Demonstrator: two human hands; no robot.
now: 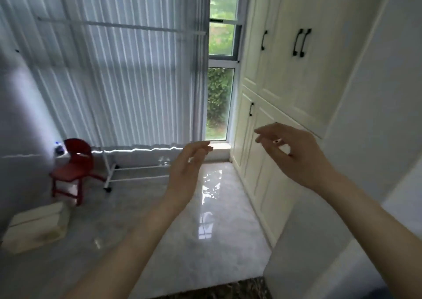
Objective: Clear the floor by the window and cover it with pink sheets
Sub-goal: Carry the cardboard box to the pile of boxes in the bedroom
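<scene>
hands: left (186,173) + right (294,154) relaxed, holding nothing | 1 red chair (73,168) (by window (220,102)) | 1 box (36,228)

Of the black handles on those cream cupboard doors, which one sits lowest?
The single black handle on the lower cupboard door, nearest the window. The other handles, one alone and a close pair, are all mounted on the upper doors.

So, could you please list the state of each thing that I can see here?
left hand: open, holding nothing
right hand: open, holding nothing
curtain: drawn, gap at its right
cabinet doors: closed
red chair: upright
clothes rack: standing, bare
box: on floor
</scene>
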